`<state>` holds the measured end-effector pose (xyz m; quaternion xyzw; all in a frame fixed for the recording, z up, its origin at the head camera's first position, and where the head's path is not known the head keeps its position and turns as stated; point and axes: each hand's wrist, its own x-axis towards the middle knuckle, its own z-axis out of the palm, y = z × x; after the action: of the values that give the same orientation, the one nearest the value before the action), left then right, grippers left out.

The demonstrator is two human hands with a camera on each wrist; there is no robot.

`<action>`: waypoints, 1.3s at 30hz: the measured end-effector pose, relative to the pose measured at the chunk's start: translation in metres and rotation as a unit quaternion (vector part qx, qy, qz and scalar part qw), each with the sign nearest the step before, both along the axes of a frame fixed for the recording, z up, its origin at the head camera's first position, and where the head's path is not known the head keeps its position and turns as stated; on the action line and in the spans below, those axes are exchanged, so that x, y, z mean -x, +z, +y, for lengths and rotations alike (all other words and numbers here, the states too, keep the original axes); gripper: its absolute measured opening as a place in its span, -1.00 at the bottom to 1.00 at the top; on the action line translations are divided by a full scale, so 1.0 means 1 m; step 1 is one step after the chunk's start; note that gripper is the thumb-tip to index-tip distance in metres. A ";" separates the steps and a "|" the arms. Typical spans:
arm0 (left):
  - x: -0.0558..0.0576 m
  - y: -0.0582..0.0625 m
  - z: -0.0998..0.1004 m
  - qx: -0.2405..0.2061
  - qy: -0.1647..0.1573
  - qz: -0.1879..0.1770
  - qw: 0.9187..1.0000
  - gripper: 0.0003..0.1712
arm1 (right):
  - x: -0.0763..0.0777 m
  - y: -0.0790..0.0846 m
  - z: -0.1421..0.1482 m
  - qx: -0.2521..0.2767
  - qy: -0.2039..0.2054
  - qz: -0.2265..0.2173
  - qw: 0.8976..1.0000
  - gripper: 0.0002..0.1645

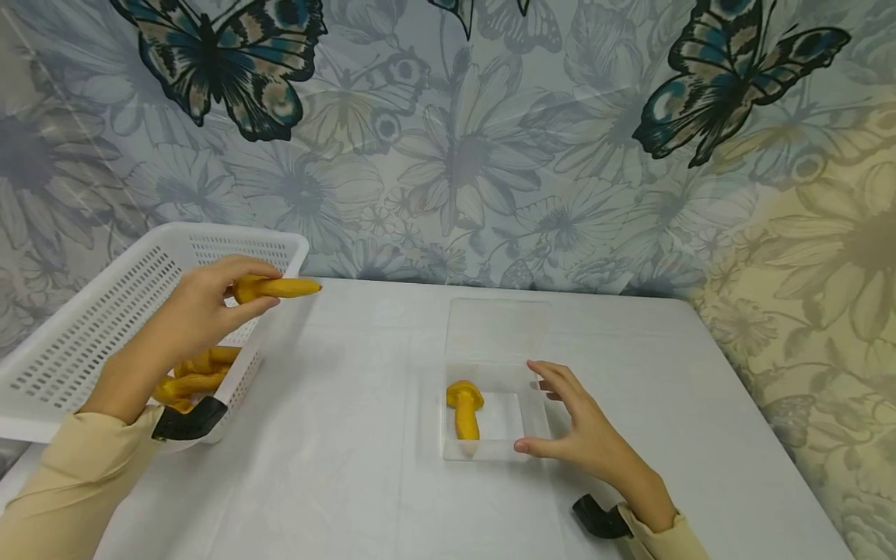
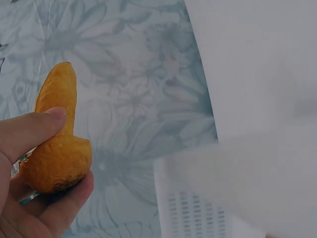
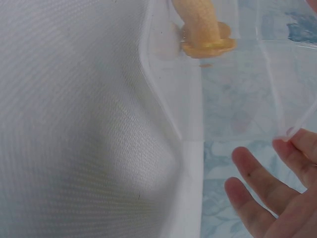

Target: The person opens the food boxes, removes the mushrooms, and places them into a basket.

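My left hand (image 1: 199, 307) pinches a yellow-brown mushroom (image 1: 280, 288) between thumb and fingers, above the right side of a white perforated basket (image 1: 91, 334). In the left wrist view the mushroom's (image 2: 59, 124) rounded cap sits low in the fingers and its stem points up. Several more yellow mushrooms (image 1: 199, 377) lie in the basket, partly hidden by the wrist. A clear plastic box (image 1: 504, 451) with its lid raised stands on the table; one mushroom (image 1: 465, 412) lies at its left side. My right hand (image 1: 588, 428) is at the box's right side, fingers spread, fingertips touching its edge.
A white cloth covers the table (image 1: 336, 467). Behind it hangs a floral backdrop (image 1: 476, 155) with butterflies. The clear lid (image 1: 497, 330) stands up at the box's back. A black strap piece (image 1: 189, 420) is at the left cuff, another (image 1: 598, 517) at the right.
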<state>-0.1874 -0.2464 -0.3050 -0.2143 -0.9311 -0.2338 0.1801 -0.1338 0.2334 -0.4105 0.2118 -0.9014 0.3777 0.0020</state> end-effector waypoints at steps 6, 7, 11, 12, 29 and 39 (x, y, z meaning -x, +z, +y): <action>0.007 -0.003 -0.020 -0.008 0.039 -0.016 0.999 -0.64 | -0.001 0.000 0.000 0.000 0.001 -0.001 1.000 0.20; 0.008 -0.003 -0.023 -0.011 0.046 -0.019 0.999 -0.64 | -0.001 0.000 0.000 0.000 0.001 0.000 1.000 0.20; 0.012 -0.007 -0.036 -0.012 0.076 -0.037 0.996 -0.61 | 0.000 0.000 0.000 0.000 0.002 0.001 1.000 0.20; 0.013 -0.008 -0.040 -0.008 0.082 -0.042 0.996 -0.61 | 0.000 0.000 0.000 -0.001 0.002 0.002 1.000 0.20; 0.027 -0.026 -0.071 0.057 0.098 -0.201 0.973 -0.60 | 0.000 -0.002 0.000 -0.005 -0.002 0.003 1.000 0.20; 0.031 -0.035 -0.068 0.074 0.067 -0.270 0.958 -0.71 | 0.000 -0.002 -0.001 -0.010 -0.002 0.004 1.000 0.21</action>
<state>-0.2184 -0.3143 -0.3398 -0.0931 -0.9720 -0.2007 -0.0786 -0.1342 0.2323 -0.4121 0.2121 -0.9053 0.3680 0.0046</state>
